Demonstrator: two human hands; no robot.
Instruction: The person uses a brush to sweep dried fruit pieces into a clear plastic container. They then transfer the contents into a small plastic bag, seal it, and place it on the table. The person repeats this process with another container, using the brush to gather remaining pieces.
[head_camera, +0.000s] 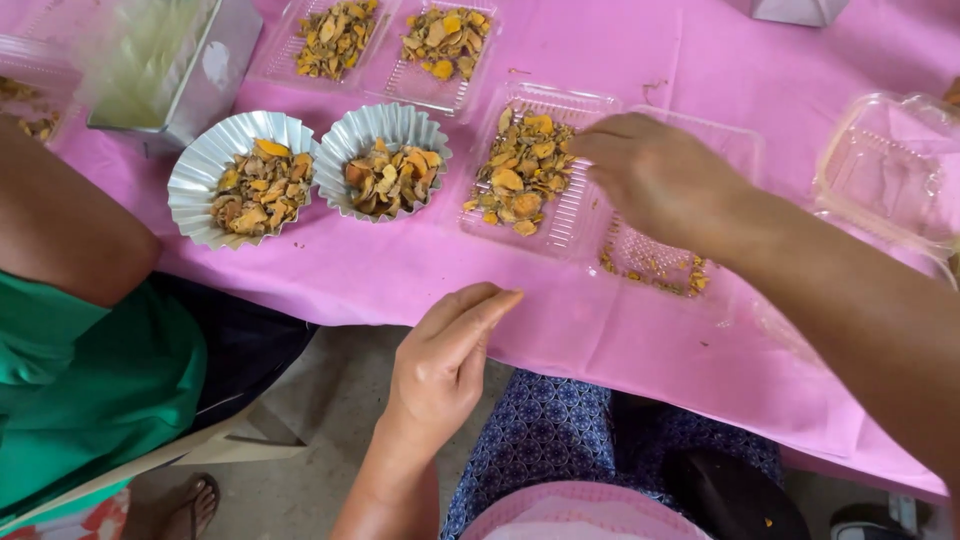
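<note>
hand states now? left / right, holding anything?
Left hand: open, fingers together, empty, at the table edge.
Right hand: fingers curled over the dried orange pieces; grasp cannot be told.

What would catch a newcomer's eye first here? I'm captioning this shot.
The bright pink tablecloth dominates, dotted with orange-yellow dried pieces heaped in an open clear clamshell tray at centre. The right hand reaches into it, while two silver fluted cups sit filled to the left.
</note>
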